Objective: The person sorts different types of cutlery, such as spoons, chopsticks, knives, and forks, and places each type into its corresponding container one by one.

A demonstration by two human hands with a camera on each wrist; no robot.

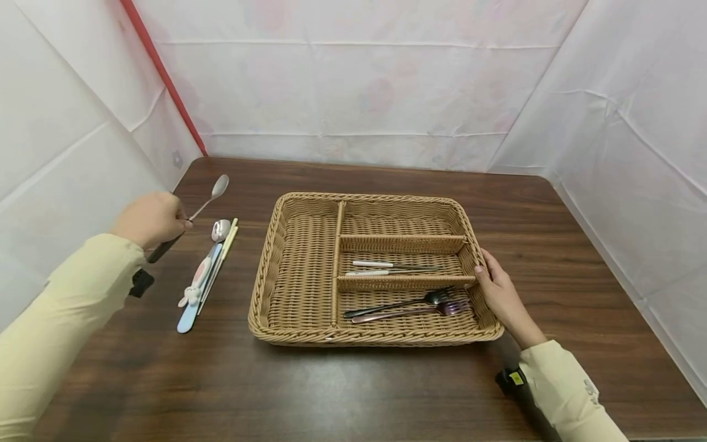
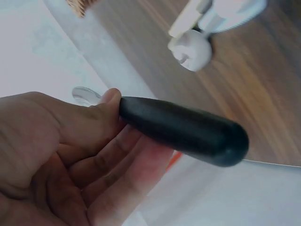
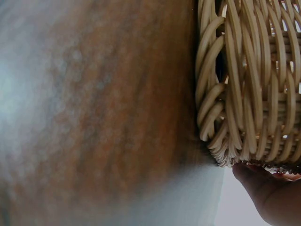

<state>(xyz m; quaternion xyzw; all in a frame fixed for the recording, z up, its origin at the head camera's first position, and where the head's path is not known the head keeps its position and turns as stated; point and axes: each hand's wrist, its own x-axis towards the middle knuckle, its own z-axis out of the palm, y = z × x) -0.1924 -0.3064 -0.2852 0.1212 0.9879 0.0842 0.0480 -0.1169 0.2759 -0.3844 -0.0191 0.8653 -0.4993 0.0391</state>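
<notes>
My left hand (image 1: 154,219) pinches a metal spoon (image 1: 220,185) above the left of the table, its bowl pointing away to the upper right. In the left wrist view the spoon's thick dark handle (image 2: 183,129) sticks out past the thumb and fingers. A divided wicker basket (image 1: 301,264) stands mid-table, and my right hand (image 1: 501,299) grips its right rim, thumb over the edge. White-ended chopsticks (image 1: 371,272) lie in the basket's middle right compartment. Two forks, one dark (image 1: 397,304) and one purplish (image 1: 411,312), lie in the front right compartment.
Left of the basket, a spoon with a blue rabbit handle (image 1: 193,294) lies on the table beside yellow-ended chopsticks (image 1: 227,245). The basket's large left compartment and back right compartment show bare weave. White sheeting (image 1: 342,92) hangs behind and at both sides.
</notes>
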